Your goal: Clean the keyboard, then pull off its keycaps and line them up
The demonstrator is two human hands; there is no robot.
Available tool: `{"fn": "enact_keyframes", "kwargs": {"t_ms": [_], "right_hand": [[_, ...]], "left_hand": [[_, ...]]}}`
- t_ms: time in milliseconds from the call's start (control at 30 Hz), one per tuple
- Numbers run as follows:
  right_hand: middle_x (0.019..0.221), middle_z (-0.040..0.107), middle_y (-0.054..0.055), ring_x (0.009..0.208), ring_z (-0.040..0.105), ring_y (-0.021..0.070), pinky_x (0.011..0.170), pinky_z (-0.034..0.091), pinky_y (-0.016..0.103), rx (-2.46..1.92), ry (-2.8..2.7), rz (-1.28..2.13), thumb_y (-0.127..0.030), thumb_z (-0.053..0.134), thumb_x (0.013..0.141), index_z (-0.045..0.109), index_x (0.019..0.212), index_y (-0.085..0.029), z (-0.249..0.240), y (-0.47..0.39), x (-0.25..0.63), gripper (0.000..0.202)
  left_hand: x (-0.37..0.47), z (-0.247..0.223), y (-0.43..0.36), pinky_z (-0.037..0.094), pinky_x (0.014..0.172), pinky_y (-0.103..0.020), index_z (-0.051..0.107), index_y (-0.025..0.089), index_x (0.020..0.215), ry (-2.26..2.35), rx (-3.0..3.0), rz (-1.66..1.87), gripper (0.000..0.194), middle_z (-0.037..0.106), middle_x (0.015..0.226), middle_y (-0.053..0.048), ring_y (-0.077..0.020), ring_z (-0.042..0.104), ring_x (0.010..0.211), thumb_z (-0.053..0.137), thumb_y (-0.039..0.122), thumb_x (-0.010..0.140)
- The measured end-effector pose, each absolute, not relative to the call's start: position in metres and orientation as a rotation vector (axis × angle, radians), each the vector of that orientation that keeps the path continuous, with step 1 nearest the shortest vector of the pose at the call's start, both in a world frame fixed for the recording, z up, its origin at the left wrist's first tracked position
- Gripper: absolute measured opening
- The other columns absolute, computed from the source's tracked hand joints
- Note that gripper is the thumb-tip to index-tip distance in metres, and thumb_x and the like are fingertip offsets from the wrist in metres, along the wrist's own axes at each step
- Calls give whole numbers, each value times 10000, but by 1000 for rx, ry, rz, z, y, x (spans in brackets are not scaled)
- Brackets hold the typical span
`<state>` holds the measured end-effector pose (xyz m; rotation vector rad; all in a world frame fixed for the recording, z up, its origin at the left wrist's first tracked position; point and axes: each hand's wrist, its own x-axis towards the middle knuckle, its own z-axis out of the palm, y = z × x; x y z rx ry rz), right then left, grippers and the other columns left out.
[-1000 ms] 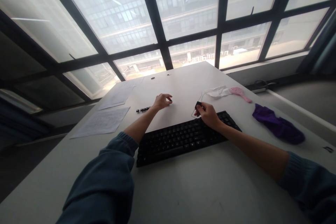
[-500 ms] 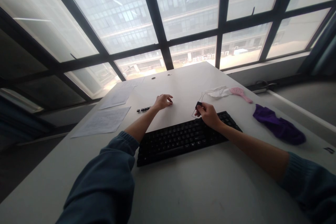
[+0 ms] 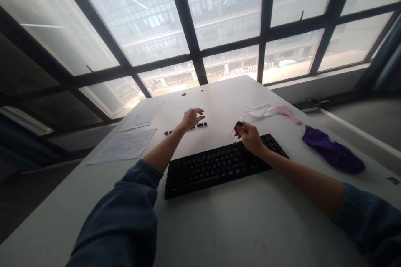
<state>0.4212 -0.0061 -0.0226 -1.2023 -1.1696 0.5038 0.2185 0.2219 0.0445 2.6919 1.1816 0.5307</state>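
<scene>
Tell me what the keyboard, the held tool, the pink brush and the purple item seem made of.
Keyboard: probably hard plastic, black and matt, with moulded keys.
Held tool: dark grip likely plastic; the thin, bent loop looks like metal wire.
Pink brush: likely rigid moulded plastic, its colour even from head to handle.
Purple item: fabric, dull and soft, by its folds.

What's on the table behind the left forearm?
Small black pieces show on both sides of the left forearm, lined up on the white table; anything directly behind it is covered.
</scene>
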Motion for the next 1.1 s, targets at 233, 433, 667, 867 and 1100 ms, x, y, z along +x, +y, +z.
{"fn": "enact_keyframes", "kwargs": {"t_ms": [233, 433, 667, 867, 1100], "right_hand": [[687, 636, 28, 585, 558, 145, 554, 445, 268, -1182, -1143, 491, -380, 511, 913, 595, 800, -179, -13, -10, 424, 246], [709, 613, 15, 623, 558, 147, 596, 440, 271, -1243, -1376, 388, -298, 496, 920, 572, 781, -193, -11, -20, 432, 190], [717, 596, 11, 687, 575, 155, 641, 438, 271, -1258, -1439, 367, -295, 488, 914, 561, 730, -199, -9, -21, 430, 219], [665, 603, -3, 604, 566, 145, 600, 424, 269, -1234, -1417, 498, -307, 491, 913, 591, 796, -189, -7, -21, 428, 193], [715, 543, 0, 664, 519, 148, 649, 415, 281, -1219, -1578, 426, -228, 475, 903, 528, 671, -200, -6, -23, 429, 240]], "left_hand": [[241, 68, 158, 506, 844, -326, 748, 200, 1040, 943, 2740, 649, 213, 759, 1015, -35, -190, 657, 836, 640, 262, 867], [260, 51, 84, 518, 742, -276, 771, 224, 1007, 709, 2678, 329, 199, 771, 911, -26, -173, 683, 758, 661, 254, 844], [263, 46, 68, 499, 745, -245, 801, 250, 936, 558, 2706, 264, 186, 769, 880, -25, -166, 683, 778, 629, 231, 867], [256, 46, 73, 479, 773, -231, 797, 271, 942, 437, 2787, 285, 184, 750, 914, -23, -156, 676, 818, 617, 273, 907], [254, 34, 64, 476, 831, -266, 789, 319, 971, 524, 2858, 310, 223, 748, 963, -19, -174, 676, 865, 594, 243, 894]]}}
